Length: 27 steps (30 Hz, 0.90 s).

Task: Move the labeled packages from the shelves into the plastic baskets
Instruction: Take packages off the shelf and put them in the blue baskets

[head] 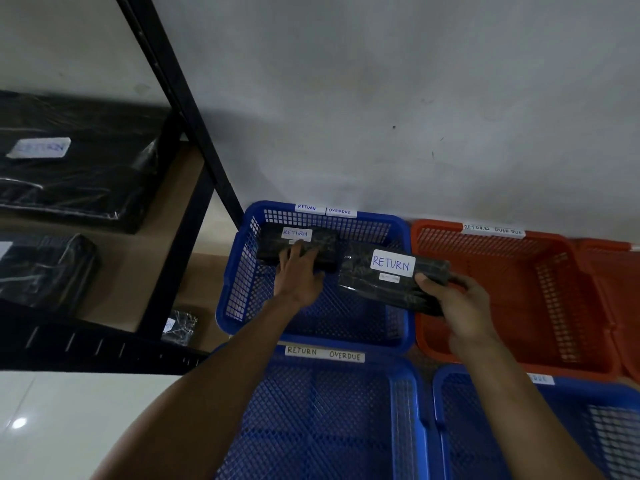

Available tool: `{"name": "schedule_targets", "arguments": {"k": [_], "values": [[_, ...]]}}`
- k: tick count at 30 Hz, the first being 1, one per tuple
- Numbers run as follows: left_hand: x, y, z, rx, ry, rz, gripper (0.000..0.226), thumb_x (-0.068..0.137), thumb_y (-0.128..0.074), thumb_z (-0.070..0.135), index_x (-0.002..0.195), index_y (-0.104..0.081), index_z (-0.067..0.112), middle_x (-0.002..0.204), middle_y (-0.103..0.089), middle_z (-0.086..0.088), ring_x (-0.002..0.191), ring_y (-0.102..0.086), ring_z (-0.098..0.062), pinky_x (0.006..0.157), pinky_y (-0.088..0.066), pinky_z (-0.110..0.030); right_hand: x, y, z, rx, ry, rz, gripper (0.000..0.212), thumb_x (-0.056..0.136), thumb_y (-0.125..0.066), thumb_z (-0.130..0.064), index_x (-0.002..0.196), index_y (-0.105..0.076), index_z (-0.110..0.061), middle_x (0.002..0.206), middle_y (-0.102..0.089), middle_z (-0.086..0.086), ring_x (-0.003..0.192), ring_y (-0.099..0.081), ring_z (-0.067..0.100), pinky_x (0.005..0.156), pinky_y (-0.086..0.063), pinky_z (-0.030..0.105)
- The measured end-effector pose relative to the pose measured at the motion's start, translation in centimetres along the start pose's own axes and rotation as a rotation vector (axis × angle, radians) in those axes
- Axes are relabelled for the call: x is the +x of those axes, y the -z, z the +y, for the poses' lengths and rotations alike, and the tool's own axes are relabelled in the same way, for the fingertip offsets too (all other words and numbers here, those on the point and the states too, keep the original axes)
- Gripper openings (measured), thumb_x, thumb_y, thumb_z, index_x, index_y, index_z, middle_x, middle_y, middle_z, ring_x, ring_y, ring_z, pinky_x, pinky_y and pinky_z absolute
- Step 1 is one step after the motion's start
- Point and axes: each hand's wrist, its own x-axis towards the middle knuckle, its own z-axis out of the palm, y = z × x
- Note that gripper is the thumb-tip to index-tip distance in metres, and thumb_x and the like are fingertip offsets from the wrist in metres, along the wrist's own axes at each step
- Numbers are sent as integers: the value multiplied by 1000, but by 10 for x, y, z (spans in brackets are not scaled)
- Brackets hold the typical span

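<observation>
From the head camera, your left hand (300, 271) reaches into the far blue basket (231, 299), fingers curled over the near edge of a small black package (311, 242) whose white label reads RETURN; that package lies at the basket's back left corner. Your right hand (460, 306) grips a second black package (388, 282), thumb on top beside its big RETURN label, fingers wrapped under the right end. You hold it tilted over the blue basket's right side, just by the orange basket (519, 362). Tags on the basket rims read RETURN and OVERDUE. Nearer you sit two more blue baskets (405, 410). On your left, the black shelf rack (194, 188) carries more wrapped black packages (76, 181), the top one tagged RETURN, blurred.
</observation>
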Motion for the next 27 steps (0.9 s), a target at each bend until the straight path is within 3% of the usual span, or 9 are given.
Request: {"name": "schedule_targets", "arguments": {"k": [4,6,9,11,14,17,23,27], "values": [[-9,22,-17,-216,-3,279,41,92,-55,7,133,-53,8,137,-48,-17,127,-42,-32,103,-42,-46,-2,-15,3,-52,25,-25,49,77,-79,-5,120,-56,-2,95,-69,6,72,-70,10,53,-52,14],[-19,36,-30,-279,45,388,36,91,-53,4,127,-58,7,127,-55,-15,118,-51,-29,97,-47,-39,1,-28,9,-105,34,-34,51,74,-82,-7,118,-57,-2,100,-71,11,77,-72,16,61,-56,21],[-38,53,-46,-328,131,520,35,89,-53,0,123,-60,6,123,-57,-15,114,-53,-28,88,-41,-27,4,-54,18,-237,58,-55,49,67,-87,-19,107,-60,-10,103,-68,7,90,-69,22,78,-57,35],[-52,60,-52,-320,171,571,38,86,-53,-2,123,-59,3,124,-57,-17,116,-51,-30,90,-40,-31,5,-73,25,-303,65,-94,54,61,-89,-31,103,-62,-11,99,-69,2,90,-68,19,82,-56,36],[-60,56,-68,-275,313,494,40,90,-52,14,129,-54,6,131,-54,-18,123,-44,-38,98,-39,-46,7,-98,39,-375,30,-111,48,70,-86,-24,104,-55,-10,94,-62,-3,85,-60,14,81,-48,30],[-61,49,-79,-336,371,373,34,88,-41,35,111,-54,14,110,-59,-17,104,-54,-42,88,-47,-54,8,-117,53,-423,-21,-136,58,69,-87,-27,114,-58,-5,109,-65,7,95,-61,21,83,-50,31],[-70,41,-74,-410,326,333,33,97,-45,23,129,-47,15,115,-61,-16,99,-58,-38,83,-50,-54,6,-146,74,-477,-111,-174,67,72,-84,-36,123,-54,-4,123,-61,13,109,-60,27,91,-53,33],[-70,46,-74,-409,324,319,29,100,-42,25,126,-48,13,109,-61,-16,96,-59,-36,82,-50,-50,4,-159,80,-503,-110,-177,67,70,-85,-39,121,-58,-4,122,-63,13,108,-61,27,90,-56,39]]}}
